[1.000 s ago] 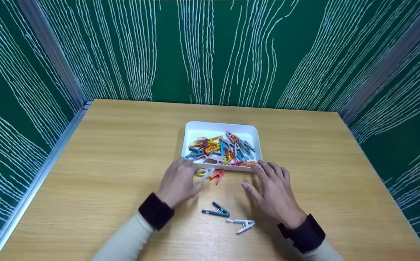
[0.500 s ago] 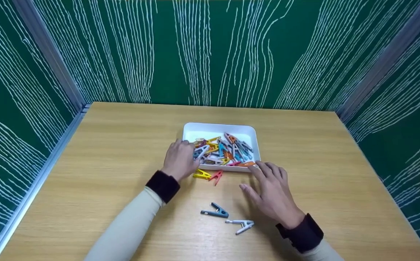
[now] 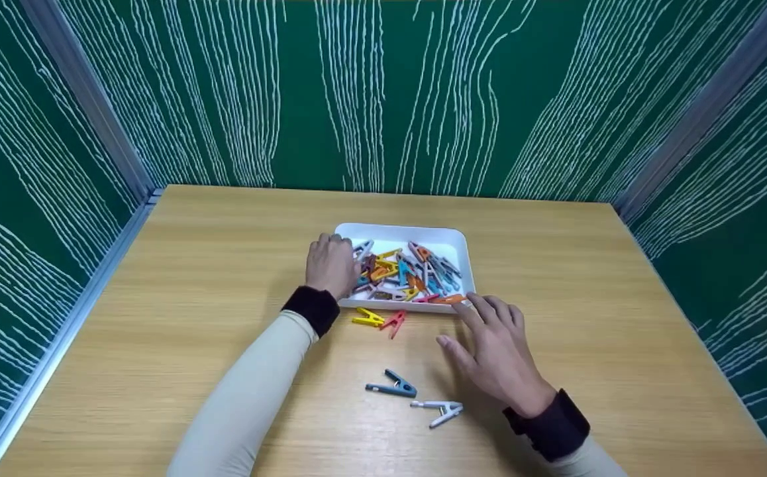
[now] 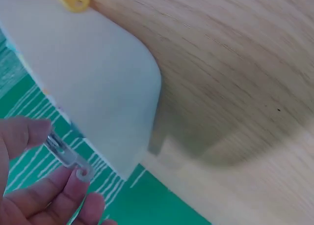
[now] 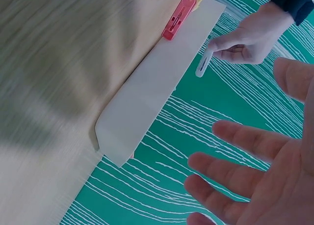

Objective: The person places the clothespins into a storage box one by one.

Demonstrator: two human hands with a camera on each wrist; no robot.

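My left hand (image 3: 330, 268) is over the left side of a white tray (image 3: 416, 230). It pinches a pale grey-white spring clothespin (image 4: 66, 154) between thumb and fingers, above the tray's rim in the left wrist view. Inside the tray lies a pile of colourful clothespins (image 3: 402, 268). Beside the tray's front right corner is my right hand (image 3: 499, 354), fingers spread and holding nothing, fingertips right at the rim. A yellow clothespin (image 3: 369, 318) and a red clothespin (image 3: 394, 322) lie on the wood just in front of the tray.
Closer to me on the wooden table (image 3: 224, 238), a dark blue-grey clothespin (image 3: 393, 385) and a white clothespin (image 3: 441, 409) lie between my forearms. Green walls (image 3: 304, 99) with white wavy lines stand behind the table and along both sides.
My left hand has lifted the pale clothespin from beside the yellow one and carried it forward over the tray's left side. My right hand stays where it was.
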